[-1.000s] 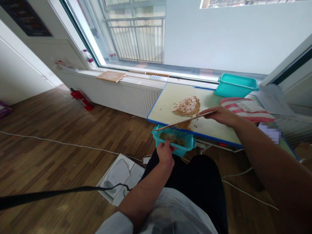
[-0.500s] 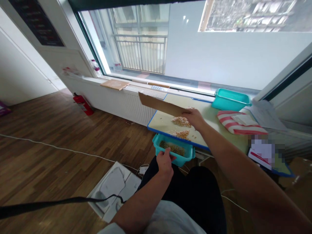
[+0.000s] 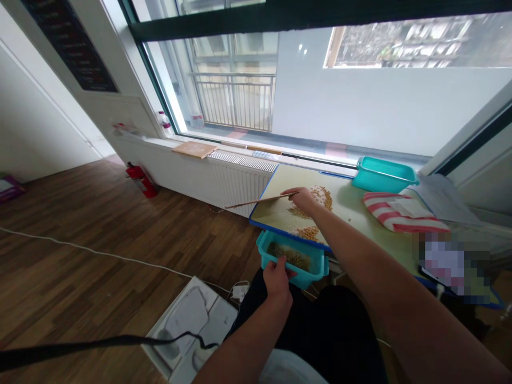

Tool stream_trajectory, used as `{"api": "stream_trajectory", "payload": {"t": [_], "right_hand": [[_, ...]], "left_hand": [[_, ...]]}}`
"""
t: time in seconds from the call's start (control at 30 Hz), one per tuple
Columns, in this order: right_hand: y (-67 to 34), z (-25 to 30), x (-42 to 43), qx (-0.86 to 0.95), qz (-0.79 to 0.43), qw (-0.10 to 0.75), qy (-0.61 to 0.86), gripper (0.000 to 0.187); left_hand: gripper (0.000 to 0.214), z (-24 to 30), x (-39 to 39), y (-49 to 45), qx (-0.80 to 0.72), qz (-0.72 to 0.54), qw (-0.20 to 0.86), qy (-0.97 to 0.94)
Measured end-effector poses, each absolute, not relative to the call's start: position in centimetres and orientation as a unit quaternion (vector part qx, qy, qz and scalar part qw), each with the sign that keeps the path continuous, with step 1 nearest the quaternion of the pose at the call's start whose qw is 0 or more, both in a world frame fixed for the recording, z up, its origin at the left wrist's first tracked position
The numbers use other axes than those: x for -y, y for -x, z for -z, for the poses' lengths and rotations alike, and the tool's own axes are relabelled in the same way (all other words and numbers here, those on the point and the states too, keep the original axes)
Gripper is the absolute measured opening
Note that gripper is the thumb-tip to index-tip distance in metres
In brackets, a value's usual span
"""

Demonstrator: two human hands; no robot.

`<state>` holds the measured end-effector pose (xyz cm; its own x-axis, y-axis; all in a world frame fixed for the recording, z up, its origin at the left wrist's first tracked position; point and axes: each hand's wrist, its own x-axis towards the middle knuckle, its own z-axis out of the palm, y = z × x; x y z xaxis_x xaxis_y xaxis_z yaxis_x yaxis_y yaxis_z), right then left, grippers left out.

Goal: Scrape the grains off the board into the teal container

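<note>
My left hand (image 3: 279, 278) grips the near rim of a teal plastic basket (image 3: 321, 271), held just below the table's front edge. Small greenish-brown beans or grains (image 3: 294, 257) cover its bottom. My right hand (image 3: 300, 199) is closed on one end of a thin piece of cardboard (image 3: 260, 201), seen almost edge-on above the table's left part. Behind and beside the right forearm lies a pile of pale yellow beans mixed with white grains (image 3: 323, 196). A smaller pile of yellow beans (image 3: 309, 233) sits by the front edge, right above the basket.
On the pale table (image 3: 352, 213) stand a second teal basket (image 3: 386, 176) and a red-and-white striped cloth bag (image 3: 404, 213). A radiator (image 3: 244, 184) runs under the window. A white box (image 3: 192, 325), cables and a fire extinguisher (image 3: 142, 180) are on the floor.
The cardboard has swung down and turned edge-on, its free end now lower at the left. My right hand has moved slightly left and down. My left hand still holds the basket.
</note>
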<state>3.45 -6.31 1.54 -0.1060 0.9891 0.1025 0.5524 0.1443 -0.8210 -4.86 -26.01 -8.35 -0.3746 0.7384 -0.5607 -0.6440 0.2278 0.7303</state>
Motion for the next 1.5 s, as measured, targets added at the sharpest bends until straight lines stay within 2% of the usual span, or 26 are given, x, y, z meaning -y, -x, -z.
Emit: {"api": "stream_trajectory", "payload": {"t": [0.23, 0.37, 0.63, 1.5], "right_hand": [[-4.5, -1.9, 9.7, 0.697, -0.299, 0.297, 0.580, 0.043], [-5.2, -1.2, 11.9, 0.717, -0.285, 0.311, 0.555, 0.040], [-7.7, -1.6, 14.6, 0.712, -0.346, 0.318, 0.521, 0.042], [-13.0, -1.1, 19.0, 0.745, -0.279, 0.298, 0.528, 0.037]], "left_hand": [[0.020, 8.6, 25.9, 4.3, -0.545, -0.630, 0.552, -0.037], [0.022, 8.5, 25.9, 4.1, -0.535, -0.638, 0.552, -0.039], [0.019, 8.4, 26.3, 3.6, -0.534, -0.644, 0.546, -0.052], [0.022, 10.6, 27.6, 1.4, -0.464, -0.673, 0.572, -0.061]]}}
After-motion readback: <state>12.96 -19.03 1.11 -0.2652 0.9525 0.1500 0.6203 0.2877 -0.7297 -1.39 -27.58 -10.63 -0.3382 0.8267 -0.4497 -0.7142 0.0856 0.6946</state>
